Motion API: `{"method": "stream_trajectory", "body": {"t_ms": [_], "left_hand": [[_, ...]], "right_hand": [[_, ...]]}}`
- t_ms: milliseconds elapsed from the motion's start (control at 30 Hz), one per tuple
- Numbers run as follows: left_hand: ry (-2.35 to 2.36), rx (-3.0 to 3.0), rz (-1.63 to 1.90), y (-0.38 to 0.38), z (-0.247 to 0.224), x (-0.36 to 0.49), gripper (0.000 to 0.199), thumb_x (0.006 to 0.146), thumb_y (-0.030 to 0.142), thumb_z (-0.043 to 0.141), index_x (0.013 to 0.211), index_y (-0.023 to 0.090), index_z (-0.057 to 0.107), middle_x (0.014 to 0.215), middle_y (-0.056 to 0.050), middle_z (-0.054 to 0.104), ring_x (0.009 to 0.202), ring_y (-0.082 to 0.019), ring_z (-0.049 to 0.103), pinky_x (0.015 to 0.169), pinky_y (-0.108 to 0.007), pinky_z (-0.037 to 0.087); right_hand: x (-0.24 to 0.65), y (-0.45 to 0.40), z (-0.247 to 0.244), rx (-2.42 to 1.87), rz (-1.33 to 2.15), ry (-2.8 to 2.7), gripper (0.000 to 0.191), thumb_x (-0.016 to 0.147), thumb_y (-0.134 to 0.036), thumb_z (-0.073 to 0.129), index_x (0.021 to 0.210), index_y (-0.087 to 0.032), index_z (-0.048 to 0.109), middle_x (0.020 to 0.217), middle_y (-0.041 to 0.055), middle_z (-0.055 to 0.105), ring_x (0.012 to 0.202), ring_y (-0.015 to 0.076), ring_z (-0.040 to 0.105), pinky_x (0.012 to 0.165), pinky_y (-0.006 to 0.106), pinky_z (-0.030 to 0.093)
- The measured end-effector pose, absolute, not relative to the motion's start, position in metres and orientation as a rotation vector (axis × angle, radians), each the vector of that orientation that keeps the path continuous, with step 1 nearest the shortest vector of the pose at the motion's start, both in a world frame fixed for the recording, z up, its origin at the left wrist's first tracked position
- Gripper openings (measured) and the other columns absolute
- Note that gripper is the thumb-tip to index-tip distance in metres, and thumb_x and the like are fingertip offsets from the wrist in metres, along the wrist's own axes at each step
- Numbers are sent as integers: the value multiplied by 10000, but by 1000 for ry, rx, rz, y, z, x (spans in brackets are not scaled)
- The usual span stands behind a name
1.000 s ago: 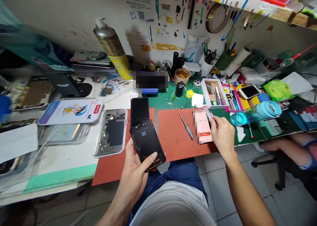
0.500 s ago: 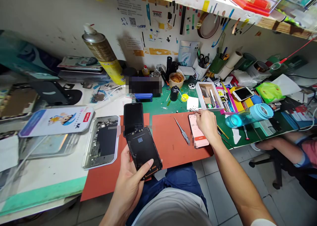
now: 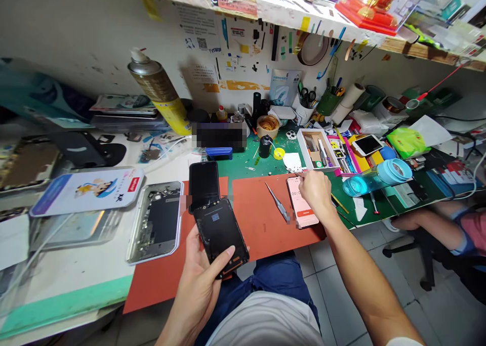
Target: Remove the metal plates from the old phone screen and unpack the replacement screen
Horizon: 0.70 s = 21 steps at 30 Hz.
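Note:
My left hand [image 3: 203,275] grips a black phone screen assembly [image 3: 222,232], its back face up, with the thumb across its lower part. Behind it on the mat lies another dark phone-sized panel [image 3: 204,184], partly overlapped. My right hand [image 3: 316,190] is closed in a pinch above a phone [image 3: 301,207] that shows a timer on a pink screen. From its fingertips a thin dark metal tool tip points towards a small white paper [image 3: 291,162] bearing tiny bits; most of the tool is hidden. A grey pointed tool [image 3: 279,204] lies left of the timer phone.
An opened phone body [image 3: 161,224] sits in a clear tray on the left. The orange-red mat [image 3: 254,219] covers the front edge. Behind stand a spray can [image 3: 159,93], a small black bottle [image 3: 265,146] and a parts box [image 3: 304,148]. A blue bottle [image 3: 375,176] lies right; someone's leg [image 3: 429,222] shows beyond.
The camera view has tilted up slightly, showing more of the shelf. My right hand stays over the timer phone and the left hand's hold on the screen assembly is the same.

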<state>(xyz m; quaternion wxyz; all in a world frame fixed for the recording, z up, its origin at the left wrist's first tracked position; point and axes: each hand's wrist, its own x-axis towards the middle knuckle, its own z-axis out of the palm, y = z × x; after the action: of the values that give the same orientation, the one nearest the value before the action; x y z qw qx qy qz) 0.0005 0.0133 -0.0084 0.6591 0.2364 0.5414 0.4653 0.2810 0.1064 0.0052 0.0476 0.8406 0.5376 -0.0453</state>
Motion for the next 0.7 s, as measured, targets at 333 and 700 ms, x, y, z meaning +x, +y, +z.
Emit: {"method": "stream_trajectory", "body": {"t_ms": [333,700], "left_hand": [[1223,560,1074,11,-7,1,877,685,323,961,1459,396,555,1590,-52,572,1497,-394,488,971,-418,661],[1173,560,1081,9,-9,1,838,736,322,938,1472,417,550,1593,-38,568,1489,-367,508,970,-373,655]], "right_hand": [[282,102,14,2546,-137,1599,352,1052,-188,461,1117,-150,805,1094,204,794,1026,295,773,881,319,515],[286,96,20,2524,-93,1595,341,1065,-236,481,1079,-128,804,1083,208,797,1017,306,779,835,319,526]]}}
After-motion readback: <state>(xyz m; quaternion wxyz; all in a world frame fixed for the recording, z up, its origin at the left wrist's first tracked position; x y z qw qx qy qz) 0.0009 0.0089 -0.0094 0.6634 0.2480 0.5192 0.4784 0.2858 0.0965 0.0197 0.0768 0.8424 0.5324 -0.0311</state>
